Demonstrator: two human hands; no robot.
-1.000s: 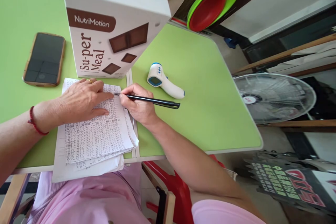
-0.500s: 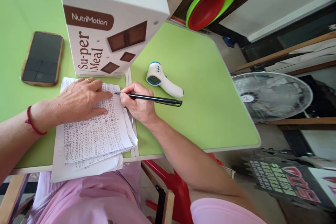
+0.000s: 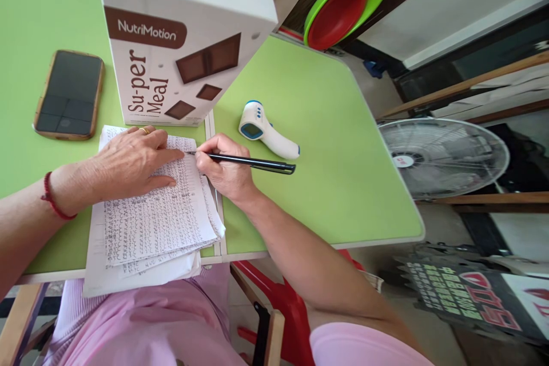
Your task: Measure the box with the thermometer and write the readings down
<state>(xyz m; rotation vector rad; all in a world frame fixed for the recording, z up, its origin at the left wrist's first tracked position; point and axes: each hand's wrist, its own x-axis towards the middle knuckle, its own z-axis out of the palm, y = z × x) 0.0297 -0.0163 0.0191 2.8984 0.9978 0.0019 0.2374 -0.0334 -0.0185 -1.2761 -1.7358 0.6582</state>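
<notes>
Handwriting is being set down on the top sheet of a paper stack (image 3: 150, 223), which lies on the green worktop (image 3: 321, 126) with its near edge hanging over the worktop's rim. The left hand (image 3: 128, 163) is laid flat on the upper part of the stack, its fingers (image 3: 165, 155) spread and released, so that the sheets are pressed down rather than gripped; a ring is worn on one finger and a red cord on the wrist. The right hand (image 3: 225, 168) is closed on a black pen (image 3: 246, 162), which is pinched near its tip, and the tip is held against the paper just beyond the left fingertips, at the sheet's upper right corner. Almost the whole visible page is judged to be filled already with dense rows of writing, so that little blank space seems left on this sheet; whether the sheets beneath are full cannot be told. Just past the fingers of both hands a white NutriMotion Super Meal box (image 3: 171, 40) is stood upright, touching or nearly touching the far edge of the stack. A smartphone (image 3: 68, 94) with a dark screen is laid beyond the left hand, and a white and blue infrared thermometer (image 3: 266, 134) rests just beyond the right knuckles, near the pen's shaft.
</notes>
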